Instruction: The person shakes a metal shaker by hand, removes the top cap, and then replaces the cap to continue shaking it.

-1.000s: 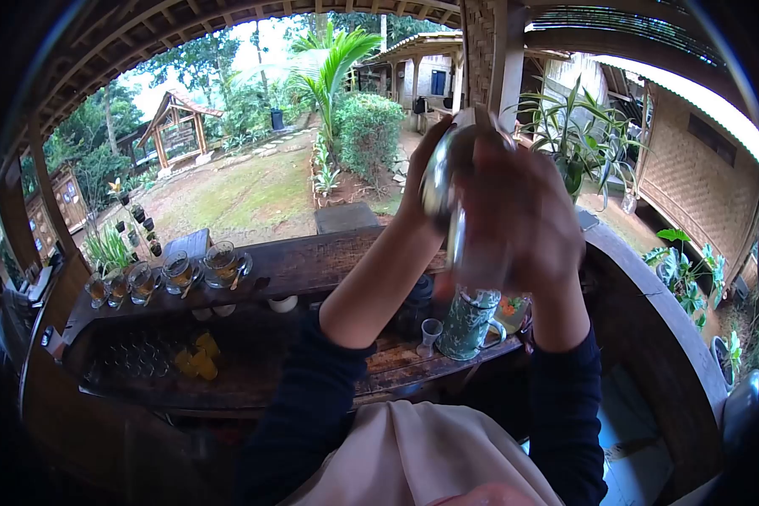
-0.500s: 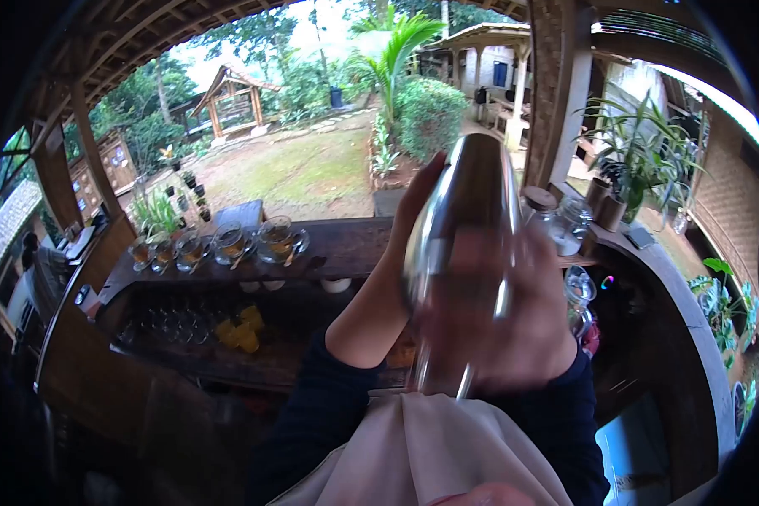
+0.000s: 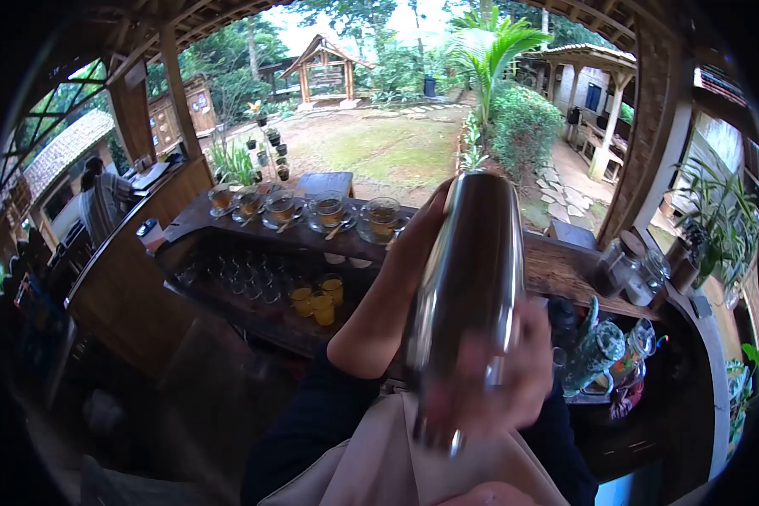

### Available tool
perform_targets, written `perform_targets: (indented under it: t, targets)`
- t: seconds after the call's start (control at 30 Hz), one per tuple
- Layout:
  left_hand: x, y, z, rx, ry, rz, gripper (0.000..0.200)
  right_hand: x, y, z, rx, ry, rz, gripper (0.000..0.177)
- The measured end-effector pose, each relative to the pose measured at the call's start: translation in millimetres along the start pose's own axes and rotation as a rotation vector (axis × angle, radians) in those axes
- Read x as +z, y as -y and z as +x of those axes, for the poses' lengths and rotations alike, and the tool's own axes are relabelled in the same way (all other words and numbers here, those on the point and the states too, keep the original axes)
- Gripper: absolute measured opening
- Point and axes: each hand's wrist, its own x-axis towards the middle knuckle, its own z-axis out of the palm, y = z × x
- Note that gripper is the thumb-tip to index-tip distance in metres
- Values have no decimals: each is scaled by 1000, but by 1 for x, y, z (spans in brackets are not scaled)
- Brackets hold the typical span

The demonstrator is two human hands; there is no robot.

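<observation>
A shiny metal cocktail shaker [image 3: 472, 261] stands tilted right in front of me, its far end toward the garden. My left hand [image 3: 433, 215] reaches up along its left side and closes around the far end, most of the fingers hidden behind the metal. Around the near end wraps my right hand [image 3: 514, 371], smeared by motion. Beyond the shaker, a row of glass cups with saucers [image 3: 327, 211], filled with an amber drink, lines the wooden counter [image 3: 548, 261].
On a lower shelf are glasses of yellow drink [image 3: 322, 305] and several upturned clear glasses [image 3: 253, 287]. Glass jars [image 3: 624, 266] stand at the counter's right. Below them is a green-tinted glass vessel [image 3: 594, 358]. A person [image 3: 101, 198] is at the far left.
My view has swung left, so the counter and garden appear further right. The shaker has moved lower and nearer to me, with both hands still around it.
</observation>
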Motion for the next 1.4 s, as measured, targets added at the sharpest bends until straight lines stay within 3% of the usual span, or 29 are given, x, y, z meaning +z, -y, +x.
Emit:
perform_targets:
  t: [0.07,0.1,0.17,0.2,0.23,0.3,0.33,0.37,0.47,0.53,0.57,0.63,0.7,0.73,0.77,0.8,0.83,0.9,0.93,0.97,1.03,1.07,1.1,1.17,1.2,1.23,1.27,1.3,1.4]
  targets:
    - [19,-1,-12,441,377,234,50,32,-22,-9,38,-59,40,22]
    - [0,-13,-17,448,366,251,50,52,-37,-12,84,-113,57,26]
    - [-66,-42,-31,65,-214,-16,47,93,-61,-18,196,-211,98,34]
    - [-78,-63,-34,-52,-258,57,43,111,-65,-21,263,-256,121,39]
    - [-82,-66,-40,42,-136,-327,41,127,-64,-23,327,-295,146,43]
    - [-86,-72,-41,373,-685,-234,41,150,-63,-21,555,-230,212,45]
    - [-100,-80,-61,347,-451,-299,45,160,-65,-18,770,-167,253,47]
    - [-121,-85,-77,312,-136,-371,50,162,-56,-14,604,-69,227,53]
    - [-24,-114,-100,67,-1,-386,63,154,3,26,141,62,137,22]
    - [-1,-111,-122,199,104,-146,76,181,20,41,-23,-161,211,21]
    - [-25,-104,-114,497,370,-41,88,212,24,40,-60,-424,260,20]
    - [-33,-115,-134,338,99,24,76,259,31,38,-123,-954,346,21]
    - [-62,-143,-141,166,-294,-172,55,208,1,17,693,114,412,55]
    - [-87,-137,-149,300,-411,-201,49,252,-27,8,283,-146,245,55]
    - [-102,-134,-152,435,-522,-225,45,273,-27,10,791,-176,427,51]
    - [-103,-146,-153,338,-813,-336,41,279,-29,19,1038,-189,481,47]
    - [-94,-151,-160,346,-808,-329,41,276,-24,31,1028,-191,488,47]
    - [-69,-164,-176,356,-572,-268,42,260,-3,58,610,-118,342,54]
    - [-58,-186,-182,-18,-81,-574,44,245,17,62,538,24,367,47]
    - [-33,-195,-191,63,-334,-95,62,236,28,63,464,167,390,40]
    - [-9,-187,-205,155,92,-223,70,244,32,57,454,154,401,41]
    - [-21,-184,-200,551,264,202,78,249,34,52,434,147,403,41]
    - [-25,-191,-202,550,255,202,78,255,37,46,417,140,407,42]
    - [-30,-204,-210,254,-256,11,61,264,46,39,385,124,418,43]
    - [-44,-203,-216,260,-266,9,61,292,32,59,527,7,359,41]
    - [-68,-199,-221,314,-423,-71,56,333,9,43,369,-178,352,46]
    - [-92,-196,-225,369,-577,-150,51,346,8,46,828,-151,548,45]
    - [-101,-199,-227,441,-727,-224,47,341,11,54,810,-145,572,45]
    - [-44,-229,-227,331,-533,-70,48,296,33,90,328,-98,437,36]
